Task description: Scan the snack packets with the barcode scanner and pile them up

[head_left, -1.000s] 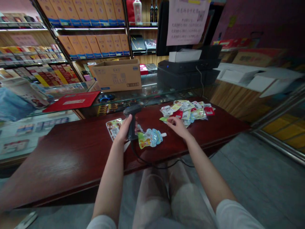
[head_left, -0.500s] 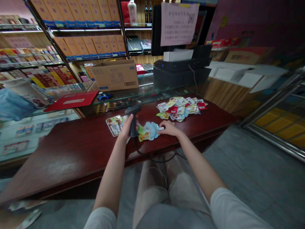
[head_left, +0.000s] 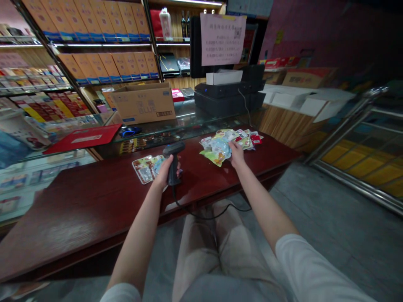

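My left hand (head_left: 163,171) is wrapped round the grip of a black barcode scanner (head_left: 174,165), held upright over the table with its cord trailing down. Behind and left of it lie several flat snack packets (head_left: 144,170), partly hidden by the hand. My right hand (head_left: 236,154) is closed on the right end of a green and blue shaped packet (head_left: 218,153). That packet is at the front left of a loose pile of colourful packets (head_left: 254,138) and covers part of it. Whether it rests on the pile or hangs just above, I cannot tell.
The dark red wooden table (head_left: 94,201) backs onto a glass counter. On the counter stand an open cardboard box (head_left: 143,102), a red folder (head_left: 85,138), a blue-lit mouse (head_left: 130,131) and a black cash drawer (head_left: 220,98) below a monitor. A metal railing (head_left: 346,176) is at the right.
My right hand has carried the shaped packet away from the scanner, rightward and back to the pile. My left hand keeps the scanner in nearly the same place. The view has shifted slightly.
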Demonstrator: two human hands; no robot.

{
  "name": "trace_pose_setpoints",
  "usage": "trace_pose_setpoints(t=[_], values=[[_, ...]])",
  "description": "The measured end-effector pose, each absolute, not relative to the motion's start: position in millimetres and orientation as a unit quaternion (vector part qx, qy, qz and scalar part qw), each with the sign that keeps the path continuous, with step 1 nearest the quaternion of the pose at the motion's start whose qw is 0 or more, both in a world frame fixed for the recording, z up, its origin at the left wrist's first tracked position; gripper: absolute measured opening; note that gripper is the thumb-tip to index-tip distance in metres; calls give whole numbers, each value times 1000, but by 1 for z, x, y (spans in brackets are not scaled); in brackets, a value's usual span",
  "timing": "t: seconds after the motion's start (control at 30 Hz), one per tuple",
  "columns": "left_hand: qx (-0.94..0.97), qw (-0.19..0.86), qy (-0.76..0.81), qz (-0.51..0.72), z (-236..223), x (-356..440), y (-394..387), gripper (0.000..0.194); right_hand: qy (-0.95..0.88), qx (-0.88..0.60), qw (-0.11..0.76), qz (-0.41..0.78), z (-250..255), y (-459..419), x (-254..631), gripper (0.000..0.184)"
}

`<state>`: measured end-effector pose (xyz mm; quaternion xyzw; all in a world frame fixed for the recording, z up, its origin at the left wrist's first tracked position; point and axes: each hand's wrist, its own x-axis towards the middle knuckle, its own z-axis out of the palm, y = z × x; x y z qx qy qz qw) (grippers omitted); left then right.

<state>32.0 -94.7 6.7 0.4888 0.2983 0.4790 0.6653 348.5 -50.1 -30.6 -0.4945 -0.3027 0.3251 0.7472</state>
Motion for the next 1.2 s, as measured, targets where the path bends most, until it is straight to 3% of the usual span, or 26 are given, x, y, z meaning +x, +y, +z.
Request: trace_pose_setpoints(t=[0.3, 0.5, 0.97, 1.2], values=[[560, 683, 294, 365, 0, 78, -93, 60, -319, -468, 763, 312, -43, -34, 358, 53], [575, 688, 296, 329, -11, 86, -98, 58, -299, -473, 766, 316, -46, -41, 356, 48], [535, 703, 276, 377, -5, 79, -105, 61, -290, -440, 782, 332, -43, -46, 355, 40], [453, 735, 237, 445, 8, 66, -101, 57, -329, -447, 790, 260, -22, -5, 388, 34]])
